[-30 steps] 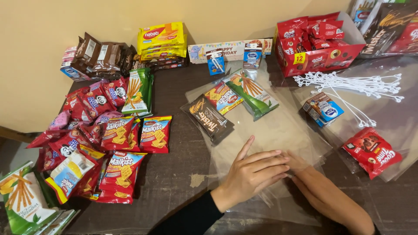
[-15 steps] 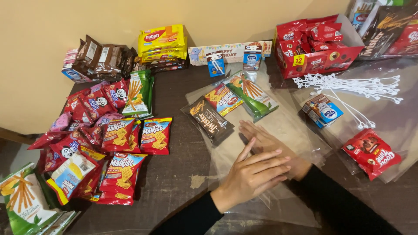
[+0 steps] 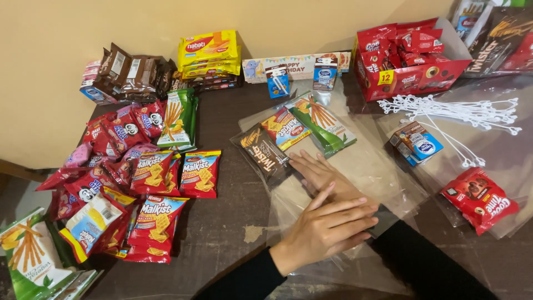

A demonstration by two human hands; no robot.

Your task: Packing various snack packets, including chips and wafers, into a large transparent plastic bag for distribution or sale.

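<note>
Clear plastic bag (image 3: 361, 172): transparent, glossy, creased, lying flat on the dark wooden surface (image 3: 233, 189) right of centre, on top of further clear sheets. Three packs lay at its far end: a black stick-snack pack (image 3: 261, 151), a red cracker pack (image 3: 286, 129) and a green stick-biscuit pack (image 3: 322, 123), side by side and touching.

Left hand (image 3: 327, 225): open, fingers straight and together, palm down, pressing on the bag. It lay across the right wrist.

Right hand (image 3: 322, 175): flat, fingers spread, holding nothing; it appeared to lie under the top plastic layer, fingertips just beside the black pack. Black sleeves on both arms.

Surroundings, left: heap of red cracker packets (image 3: 197, 172), red and pink biscuit packets (image 3: 119, 130), a green stick-snack pack (image 3: 175, 116), more green packs at the near corner (image 3: 25, 253).

Surroundings, far edge by the cream wall: brown packets (image 3: 130, 72), stacked yellow wafer packs (image 3: 208, 51), two small drink cartons (image 3: 325, 75), a paper banner card (image 3: 294, 65).

Surroundings, right: open red box (image 3: 411, 80) of red cookie packets, white plastic ties (image 3: 449, 108) in a loose bundle, a small blue carton (image 3: 416, 143), a red cookie packet (image 3: 480, 200) on another clear sheet, well apart from the hands.

Nothing lay between the hands and the three packs.
</note>
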